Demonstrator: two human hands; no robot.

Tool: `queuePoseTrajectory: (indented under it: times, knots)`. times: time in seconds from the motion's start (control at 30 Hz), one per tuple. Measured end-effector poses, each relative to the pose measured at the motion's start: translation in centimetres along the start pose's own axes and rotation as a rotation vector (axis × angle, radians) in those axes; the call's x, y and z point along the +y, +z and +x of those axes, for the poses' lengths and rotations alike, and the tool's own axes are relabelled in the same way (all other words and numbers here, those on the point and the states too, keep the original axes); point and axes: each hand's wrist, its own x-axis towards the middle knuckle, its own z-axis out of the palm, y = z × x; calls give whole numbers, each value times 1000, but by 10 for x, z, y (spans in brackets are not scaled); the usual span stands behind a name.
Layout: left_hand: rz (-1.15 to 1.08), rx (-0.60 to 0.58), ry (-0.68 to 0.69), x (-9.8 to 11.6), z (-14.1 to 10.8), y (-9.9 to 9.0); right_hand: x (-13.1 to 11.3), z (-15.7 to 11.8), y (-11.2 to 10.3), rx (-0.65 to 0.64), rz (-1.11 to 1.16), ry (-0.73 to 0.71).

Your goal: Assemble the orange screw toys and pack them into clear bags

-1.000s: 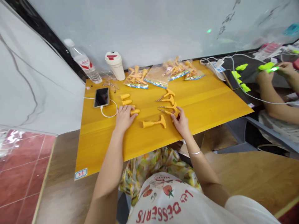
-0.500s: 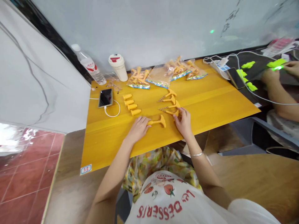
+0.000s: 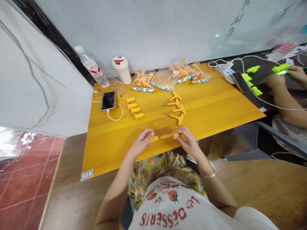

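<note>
Near the table's front edge, my left hand (image 3: 143, 142) pinches a yellow cap (image 3: 154, 138) at the tip end of a yellow corkscrew-like tool (image 3: 165, 136). My right hand (image 3: 187, 142) is closed on that tool's handle. The tool lies level between both hands, and a short bit of its metal tip shows beside the cap. Behind my right hand several like tools (image 3: 179, 109) lie in a column, metal tips pointing left. Several loose yellow caps (image 3: 136, 110) form another column to their left.
At the back of the yellow table (image 3: 110, 134) stand a bottle (image 3: 94, 72), a cup (image 3: 122, 71) and clear bags (image 3: 143, 81) of yellow parts. A phone (image 3: 108, 101) with a white cable lies left. Another person's hands (image 3: 278, 80) hold a bright green piece at the right.
My right hand has left the column of tools and taken the handle of the front tool. Both hands have moved nearer the front edge, and the cap now sits slightly apart from the tool's spiral.
</note>
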Motion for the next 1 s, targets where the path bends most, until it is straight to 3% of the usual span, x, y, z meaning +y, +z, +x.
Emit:
queuePoseTrajectory:
  times: [0.1, 0.23, 0.33, 0.43, 0.7, 1.0]
  knots:
    - [63, 149, 30, -4, 4, -18, 1, -1, -8, 41, -130, -130]
    - [642, 358, 299, -8, 11, -41, 21, -2, -4, 155, -215, 23]
    - [1059, 395, 341, -8, 16, -48, 36, -4, 5, 169, -269, 93]
    - [1224, 401, 336, -7, 21, -46, 44, -4, 9, 184, -329, 161]
    - [1169, 508, 314, -10, 23, -37, 49, 0, 9, 261, -360, 239]
    - [922, 652, 478, -25, 15, -39, 44, 3, 3, 298, -328, 228]
